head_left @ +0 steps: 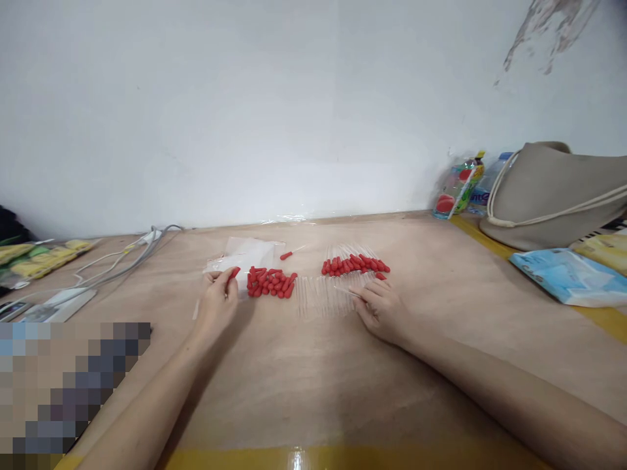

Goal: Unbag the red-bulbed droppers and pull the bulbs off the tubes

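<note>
Between the fingertips of my left hand [220, 295] is one small red bulb-ended piece [234, 272]. Beside it, a pile of similar red pieces [270, 283] lies on the table. My right hand [379, 303] pinches a thin clear stick [347, 290] above a row of clear sticks [316, 297]. Behind that row lie several clear sticks with red ends [356, 263], side by side. One more red piece with a thin pale shaft [287, 255] lies apart, farther back. Clear plastic bags [249, 251] lie behind my left hand.
Bottles [453, 192] and a grey bag [558, 192] stand at the right, with a blue packet [571, 274] in front. Cables [120, 264], a white power strip [68, 303] and yellow packets [51, 258] are at the left. A white wall [294, 117] borders the table's back.
</note>
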`<state>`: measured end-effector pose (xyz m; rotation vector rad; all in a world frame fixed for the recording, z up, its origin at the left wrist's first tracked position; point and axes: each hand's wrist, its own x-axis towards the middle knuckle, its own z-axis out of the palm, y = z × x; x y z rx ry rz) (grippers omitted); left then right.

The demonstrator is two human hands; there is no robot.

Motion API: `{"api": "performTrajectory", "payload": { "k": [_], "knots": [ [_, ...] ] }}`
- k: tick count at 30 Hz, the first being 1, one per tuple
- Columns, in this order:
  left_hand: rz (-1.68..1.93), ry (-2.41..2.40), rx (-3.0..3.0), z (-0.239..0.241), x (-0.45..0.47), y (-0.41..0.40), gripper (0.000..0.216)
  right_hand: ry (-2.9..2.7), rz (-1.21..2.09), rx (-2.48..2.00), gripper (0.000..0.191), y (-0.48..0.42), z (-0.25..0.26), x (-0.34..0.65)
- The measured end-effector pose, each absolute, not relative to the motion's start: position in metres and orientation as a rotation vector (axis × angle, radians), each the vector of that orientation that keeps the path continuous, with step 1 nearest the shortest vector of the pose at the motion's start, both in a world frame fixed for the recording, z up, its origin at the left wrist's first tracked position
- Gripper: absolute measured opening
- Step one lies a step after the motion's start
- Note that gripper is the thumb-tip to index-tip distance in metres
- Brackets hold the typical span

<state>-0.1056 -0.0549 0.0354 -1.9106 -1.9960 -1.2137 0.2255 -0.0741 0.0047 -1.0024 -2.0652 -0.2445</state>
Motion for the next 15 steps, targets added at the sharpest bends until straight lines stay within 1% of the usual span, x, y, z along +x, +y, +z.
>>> {"api": "performTrajectory", "payload": {
  "k": [4, 8, 10, 12, 15],
  "knots": [
    [-1.102, -2.266, -1.914, 0.029, -0.122, -0.040, 0.038, -2.052, -0.290, -1.074, 0.019, -0.070, 0.009, 0.208],
    [-0.897, -2.352, -1.995, 0.027, -0.119, -0.039, 0.033, -2.092, -0.399, -1.186, 0.017, -0.066, 0.016, 0.192],
    [-0.904, -2.329, -1.997, 0.029, -0.119, -0.041, 0.033, -2.128, -0.425, -1.233, 0.018, -0.064, 0.019, 0.186],
    [-0.985, -2.257, -1.923, 0.031, -0.119, -0.044, 0.035, -2.150, -0.435, -1.258, 0.018, -0.062, 0.019, 0.181],
    [-1.073, -2.048, -1.834, 0.036, -0.113, -0.047, 0.034, -2.179, -0.429, -1.284, 0.017, -0.060, 0.016, 0.176]
  ]
}}
